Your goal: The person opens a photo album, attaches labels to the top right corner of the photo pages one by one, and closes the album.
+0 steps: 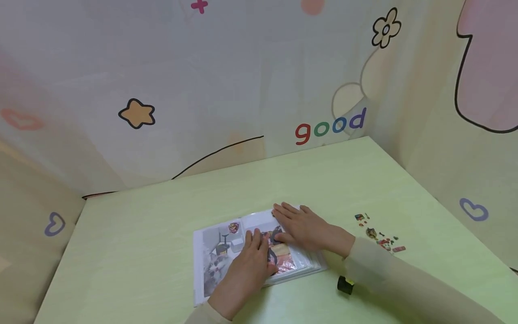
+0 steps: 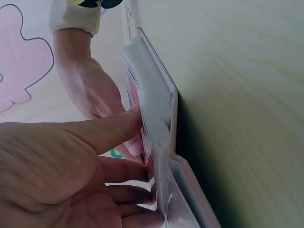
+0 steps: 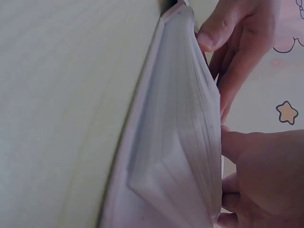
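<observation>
Green table (image 1: 162, 234), cartoon-print walls w/ "good" | open sticker book (image 1: 210, 256) lies mid-table, near front edge | L hand (image 1: 248, 265) flat on pages, fingers straight, pressing | R hand (image 1: 301, 227) flat on right page, fingers straight | loose stickers (image 1: 378, 234) right of book, apart | small black-yellow object (image 1: 345, 285) by R sleeve.

1. Both hands lie flat on the open book (image 1: 226, 256) – left hand (image 1: 248, 265), right hand (image 1: 301, 227).
2. Loose stickers (image 1: 378, 234) lie near the right forearm, a small black object (image 1: 345, 285) just beside it.
3. Green table (image 1: 154, 234) is open left and behind – curtain walls close three sides.
</observation>
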`<state>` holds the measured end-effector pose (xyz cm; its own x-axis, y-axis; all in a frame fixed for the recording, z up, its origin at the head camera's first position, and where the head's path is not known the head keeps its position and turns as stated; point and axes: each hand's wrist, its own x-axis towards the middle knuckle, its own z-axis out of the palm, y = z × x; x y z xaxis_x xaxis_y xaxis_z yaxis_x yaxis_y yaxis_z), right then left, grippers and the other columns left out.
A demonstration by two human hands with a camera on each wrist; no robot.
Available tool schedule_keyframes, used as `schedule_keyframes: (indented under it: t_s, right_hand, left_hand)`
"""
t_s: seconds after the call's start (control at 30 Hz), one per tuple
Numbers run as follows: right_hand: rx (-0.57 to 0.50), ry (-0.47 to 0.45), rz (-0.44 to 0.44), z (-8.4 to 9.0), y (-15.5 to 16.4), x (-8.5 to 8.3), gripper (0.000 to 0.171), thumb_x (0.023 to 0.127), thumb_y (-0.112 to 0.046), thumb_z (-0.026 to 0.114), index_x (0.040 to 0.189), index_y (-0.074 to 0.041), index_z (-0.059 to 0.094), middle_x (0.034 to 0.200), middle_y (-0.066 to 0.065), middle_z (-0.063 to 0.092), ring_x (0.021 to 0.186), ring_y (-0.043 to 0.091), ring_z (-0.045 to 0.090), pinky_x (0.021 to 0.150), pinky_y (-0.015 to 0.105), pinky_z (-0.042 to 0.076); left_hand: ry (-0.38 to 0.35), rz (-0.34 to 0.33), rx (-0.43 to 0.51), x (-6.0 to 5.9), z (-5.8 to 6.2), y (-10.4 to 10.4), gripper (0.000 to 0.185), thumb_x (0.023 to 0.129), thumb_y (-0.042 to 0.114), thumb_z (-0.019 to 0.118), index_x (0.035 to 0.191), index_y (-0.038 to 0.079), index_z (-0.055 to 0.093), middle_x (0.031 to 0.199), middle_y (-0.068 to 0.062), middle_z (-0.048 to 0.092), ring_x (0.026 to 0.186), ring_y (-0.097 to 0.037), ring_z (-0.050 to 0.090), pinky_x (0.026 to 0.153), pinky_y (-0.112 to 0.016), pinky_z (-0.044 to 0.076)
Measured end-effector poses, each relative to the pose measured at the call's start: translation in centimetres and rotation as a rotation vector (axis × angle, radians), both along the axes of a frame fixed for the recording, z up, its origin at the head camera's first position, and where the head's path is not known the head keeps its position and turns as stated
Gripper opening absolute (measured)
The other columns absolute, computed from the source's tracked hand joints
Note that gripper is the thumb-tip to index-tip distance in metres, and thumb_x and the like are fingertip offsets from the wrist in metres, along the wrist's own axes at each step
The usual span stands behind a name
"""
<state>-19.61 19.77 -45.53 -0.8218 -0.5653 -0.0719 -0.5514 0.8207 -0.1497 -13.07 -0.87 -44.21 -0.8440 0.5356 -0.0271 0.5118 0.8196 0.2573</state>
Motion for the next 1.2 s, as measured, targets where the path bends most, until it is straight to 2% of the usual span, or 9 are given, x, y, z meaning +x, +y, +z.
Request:
schedule_keyframes:
  t_s: [0.17, 0.27, 0.43, 0.67, 0.87, 1.03, 1.2]
  right_hand:
    - [-0.010, -0.057, -0.025, 0.2, -0.1, -0.8, 0.078, 0.105, -0.053, 0.053, 0.161, -0.003, 0.031, 0.168, 0.014, 0.026, 0.155, 0.035, 0.022, 0.117, 0.065, 0.027]
    - [-0.030, -0.075, -0.034, 0.2, 0.0, -1.2, 0.082, 0.103, -0.055, 0.054, 0.161, -0.003, 0.031, 0.168, 0.014, 0.027, 0.155, 0.035, 0.022, 0.116, 0.065, 0.028]
    - [-0.050, -0.085, -0.042, 0.1, 0.2, -1.6, 0.084, 0.102, -0.056, 0.056, 0.161, -0.002, 0.031, 0.167, 0.015, 0.029, 0.154, 0.035, 0.024, 0.116, 0.065, 0.028]
    - [-0.063, -0.097, -0.053, 0.1, 0.2, -1.8, 0.087, 0.101, -0.058, 0.057, 0.161, -0.001, 0.031, 0.165, 0.017, 0.032, 0.153, 0.036, 0.028, 0.116, 0.065, 0.028]
    - [-0.101, -0.095, -0.061, -0.1, 0.4, -1.8, 0.088, 0.102, -0.056, 0.057, 0.161, 0.002, 0.028, 0.166, 0.019, 0.029, 0.154, 0.036, 0.026, 0.117, 0.063, 0.027]
    - [-0.159, -0.070, -0.080, 0.1, 1.1, -1.2, 0.085, 0.104, -0.049, 0.058, 0.159, 0.007, 0.026, 0.166, 0.023, 0.027, 0.154, 0.039, 0.023, 0.119, 0.059, 0.027]
    - [-0.164, -0.053, -0.012, 0.9, 0.9, 0.3, 0.079, 0.103, -0.045, 0.060, 0.159, 0.003, 0.032, 0.166, 0.020, 0.029, 0.154, 0.038, 0.023, 0.119, 0.061, 0.027]
  left_hand:
    - [0.033, -0.012, 0.009, 0.1, -0.1, -0.1, 0.072, 0.094, 0.031, 0.076, 0.146, -0.012, 0.049, 0.154, -0.035, 0.039, 0.143, -0.052, 0.037, 0.107, -0.049, 0.047]
    - [0.028, -0.012, 0.014, 0.1, -0.1, -0.1, 0.072, 0.095, 0.030, 0.075, 0.146, -0.012, 0.048, 0.154, -0.035, 0.039, 0.144, -0.052, 0.036, 0.107, -0.049, 0.047]
    - [0.004, -0.006, 0.029, 0.0, 0.1, 0.0, 0.072, 0.095, 0.031, 0.075, 0.147, -0.012, 0.048, 0.155, -0.035, 0.038, 0.145, -0.052, 0.034, 0.108, -0.050, 0.046]
    - [0.013, -0.010, 0.031, 0.0, 0.1, -0.1, 0.072, 0.094, 0.032, 0.077, 0.145, -0.011, 0.050, 0.154, -0.035, 0.039, 0.143, -0.053, 0.036, 0.107, -0.050, 0.047]
    - [-0.005, 0.001, 0.043, 0.1, 0.1, -0.1, 0.071, 0.095, 0.029, 0.076, 0.146, -0.012, 0.049, 0.155, -0.036, 0.037, 0.144, -0.053, 0.034, 0.108, -0.050, 0.045]
    - [-0.039, 0.002, 0.074, 0.1, 0.0, -0.2, 0.069, 0.096, 0.027, 0.075, 0.146, -0.012, 0.048, 0.155, -0.036, 0.037, 0.145, -0.052, 0.033, 0.106, -0.052, 0.047]
    - [-0.021, -0.008, 0.079, 0.1, 0.0, -0.5, 0.072, 0.095, 0.031, 0.075, 0.146, -0.013, 0.047, 0.155, -0.036, 0.036, 0.145, -0.053, 0.033, 0.105, -0.051, 0.048]
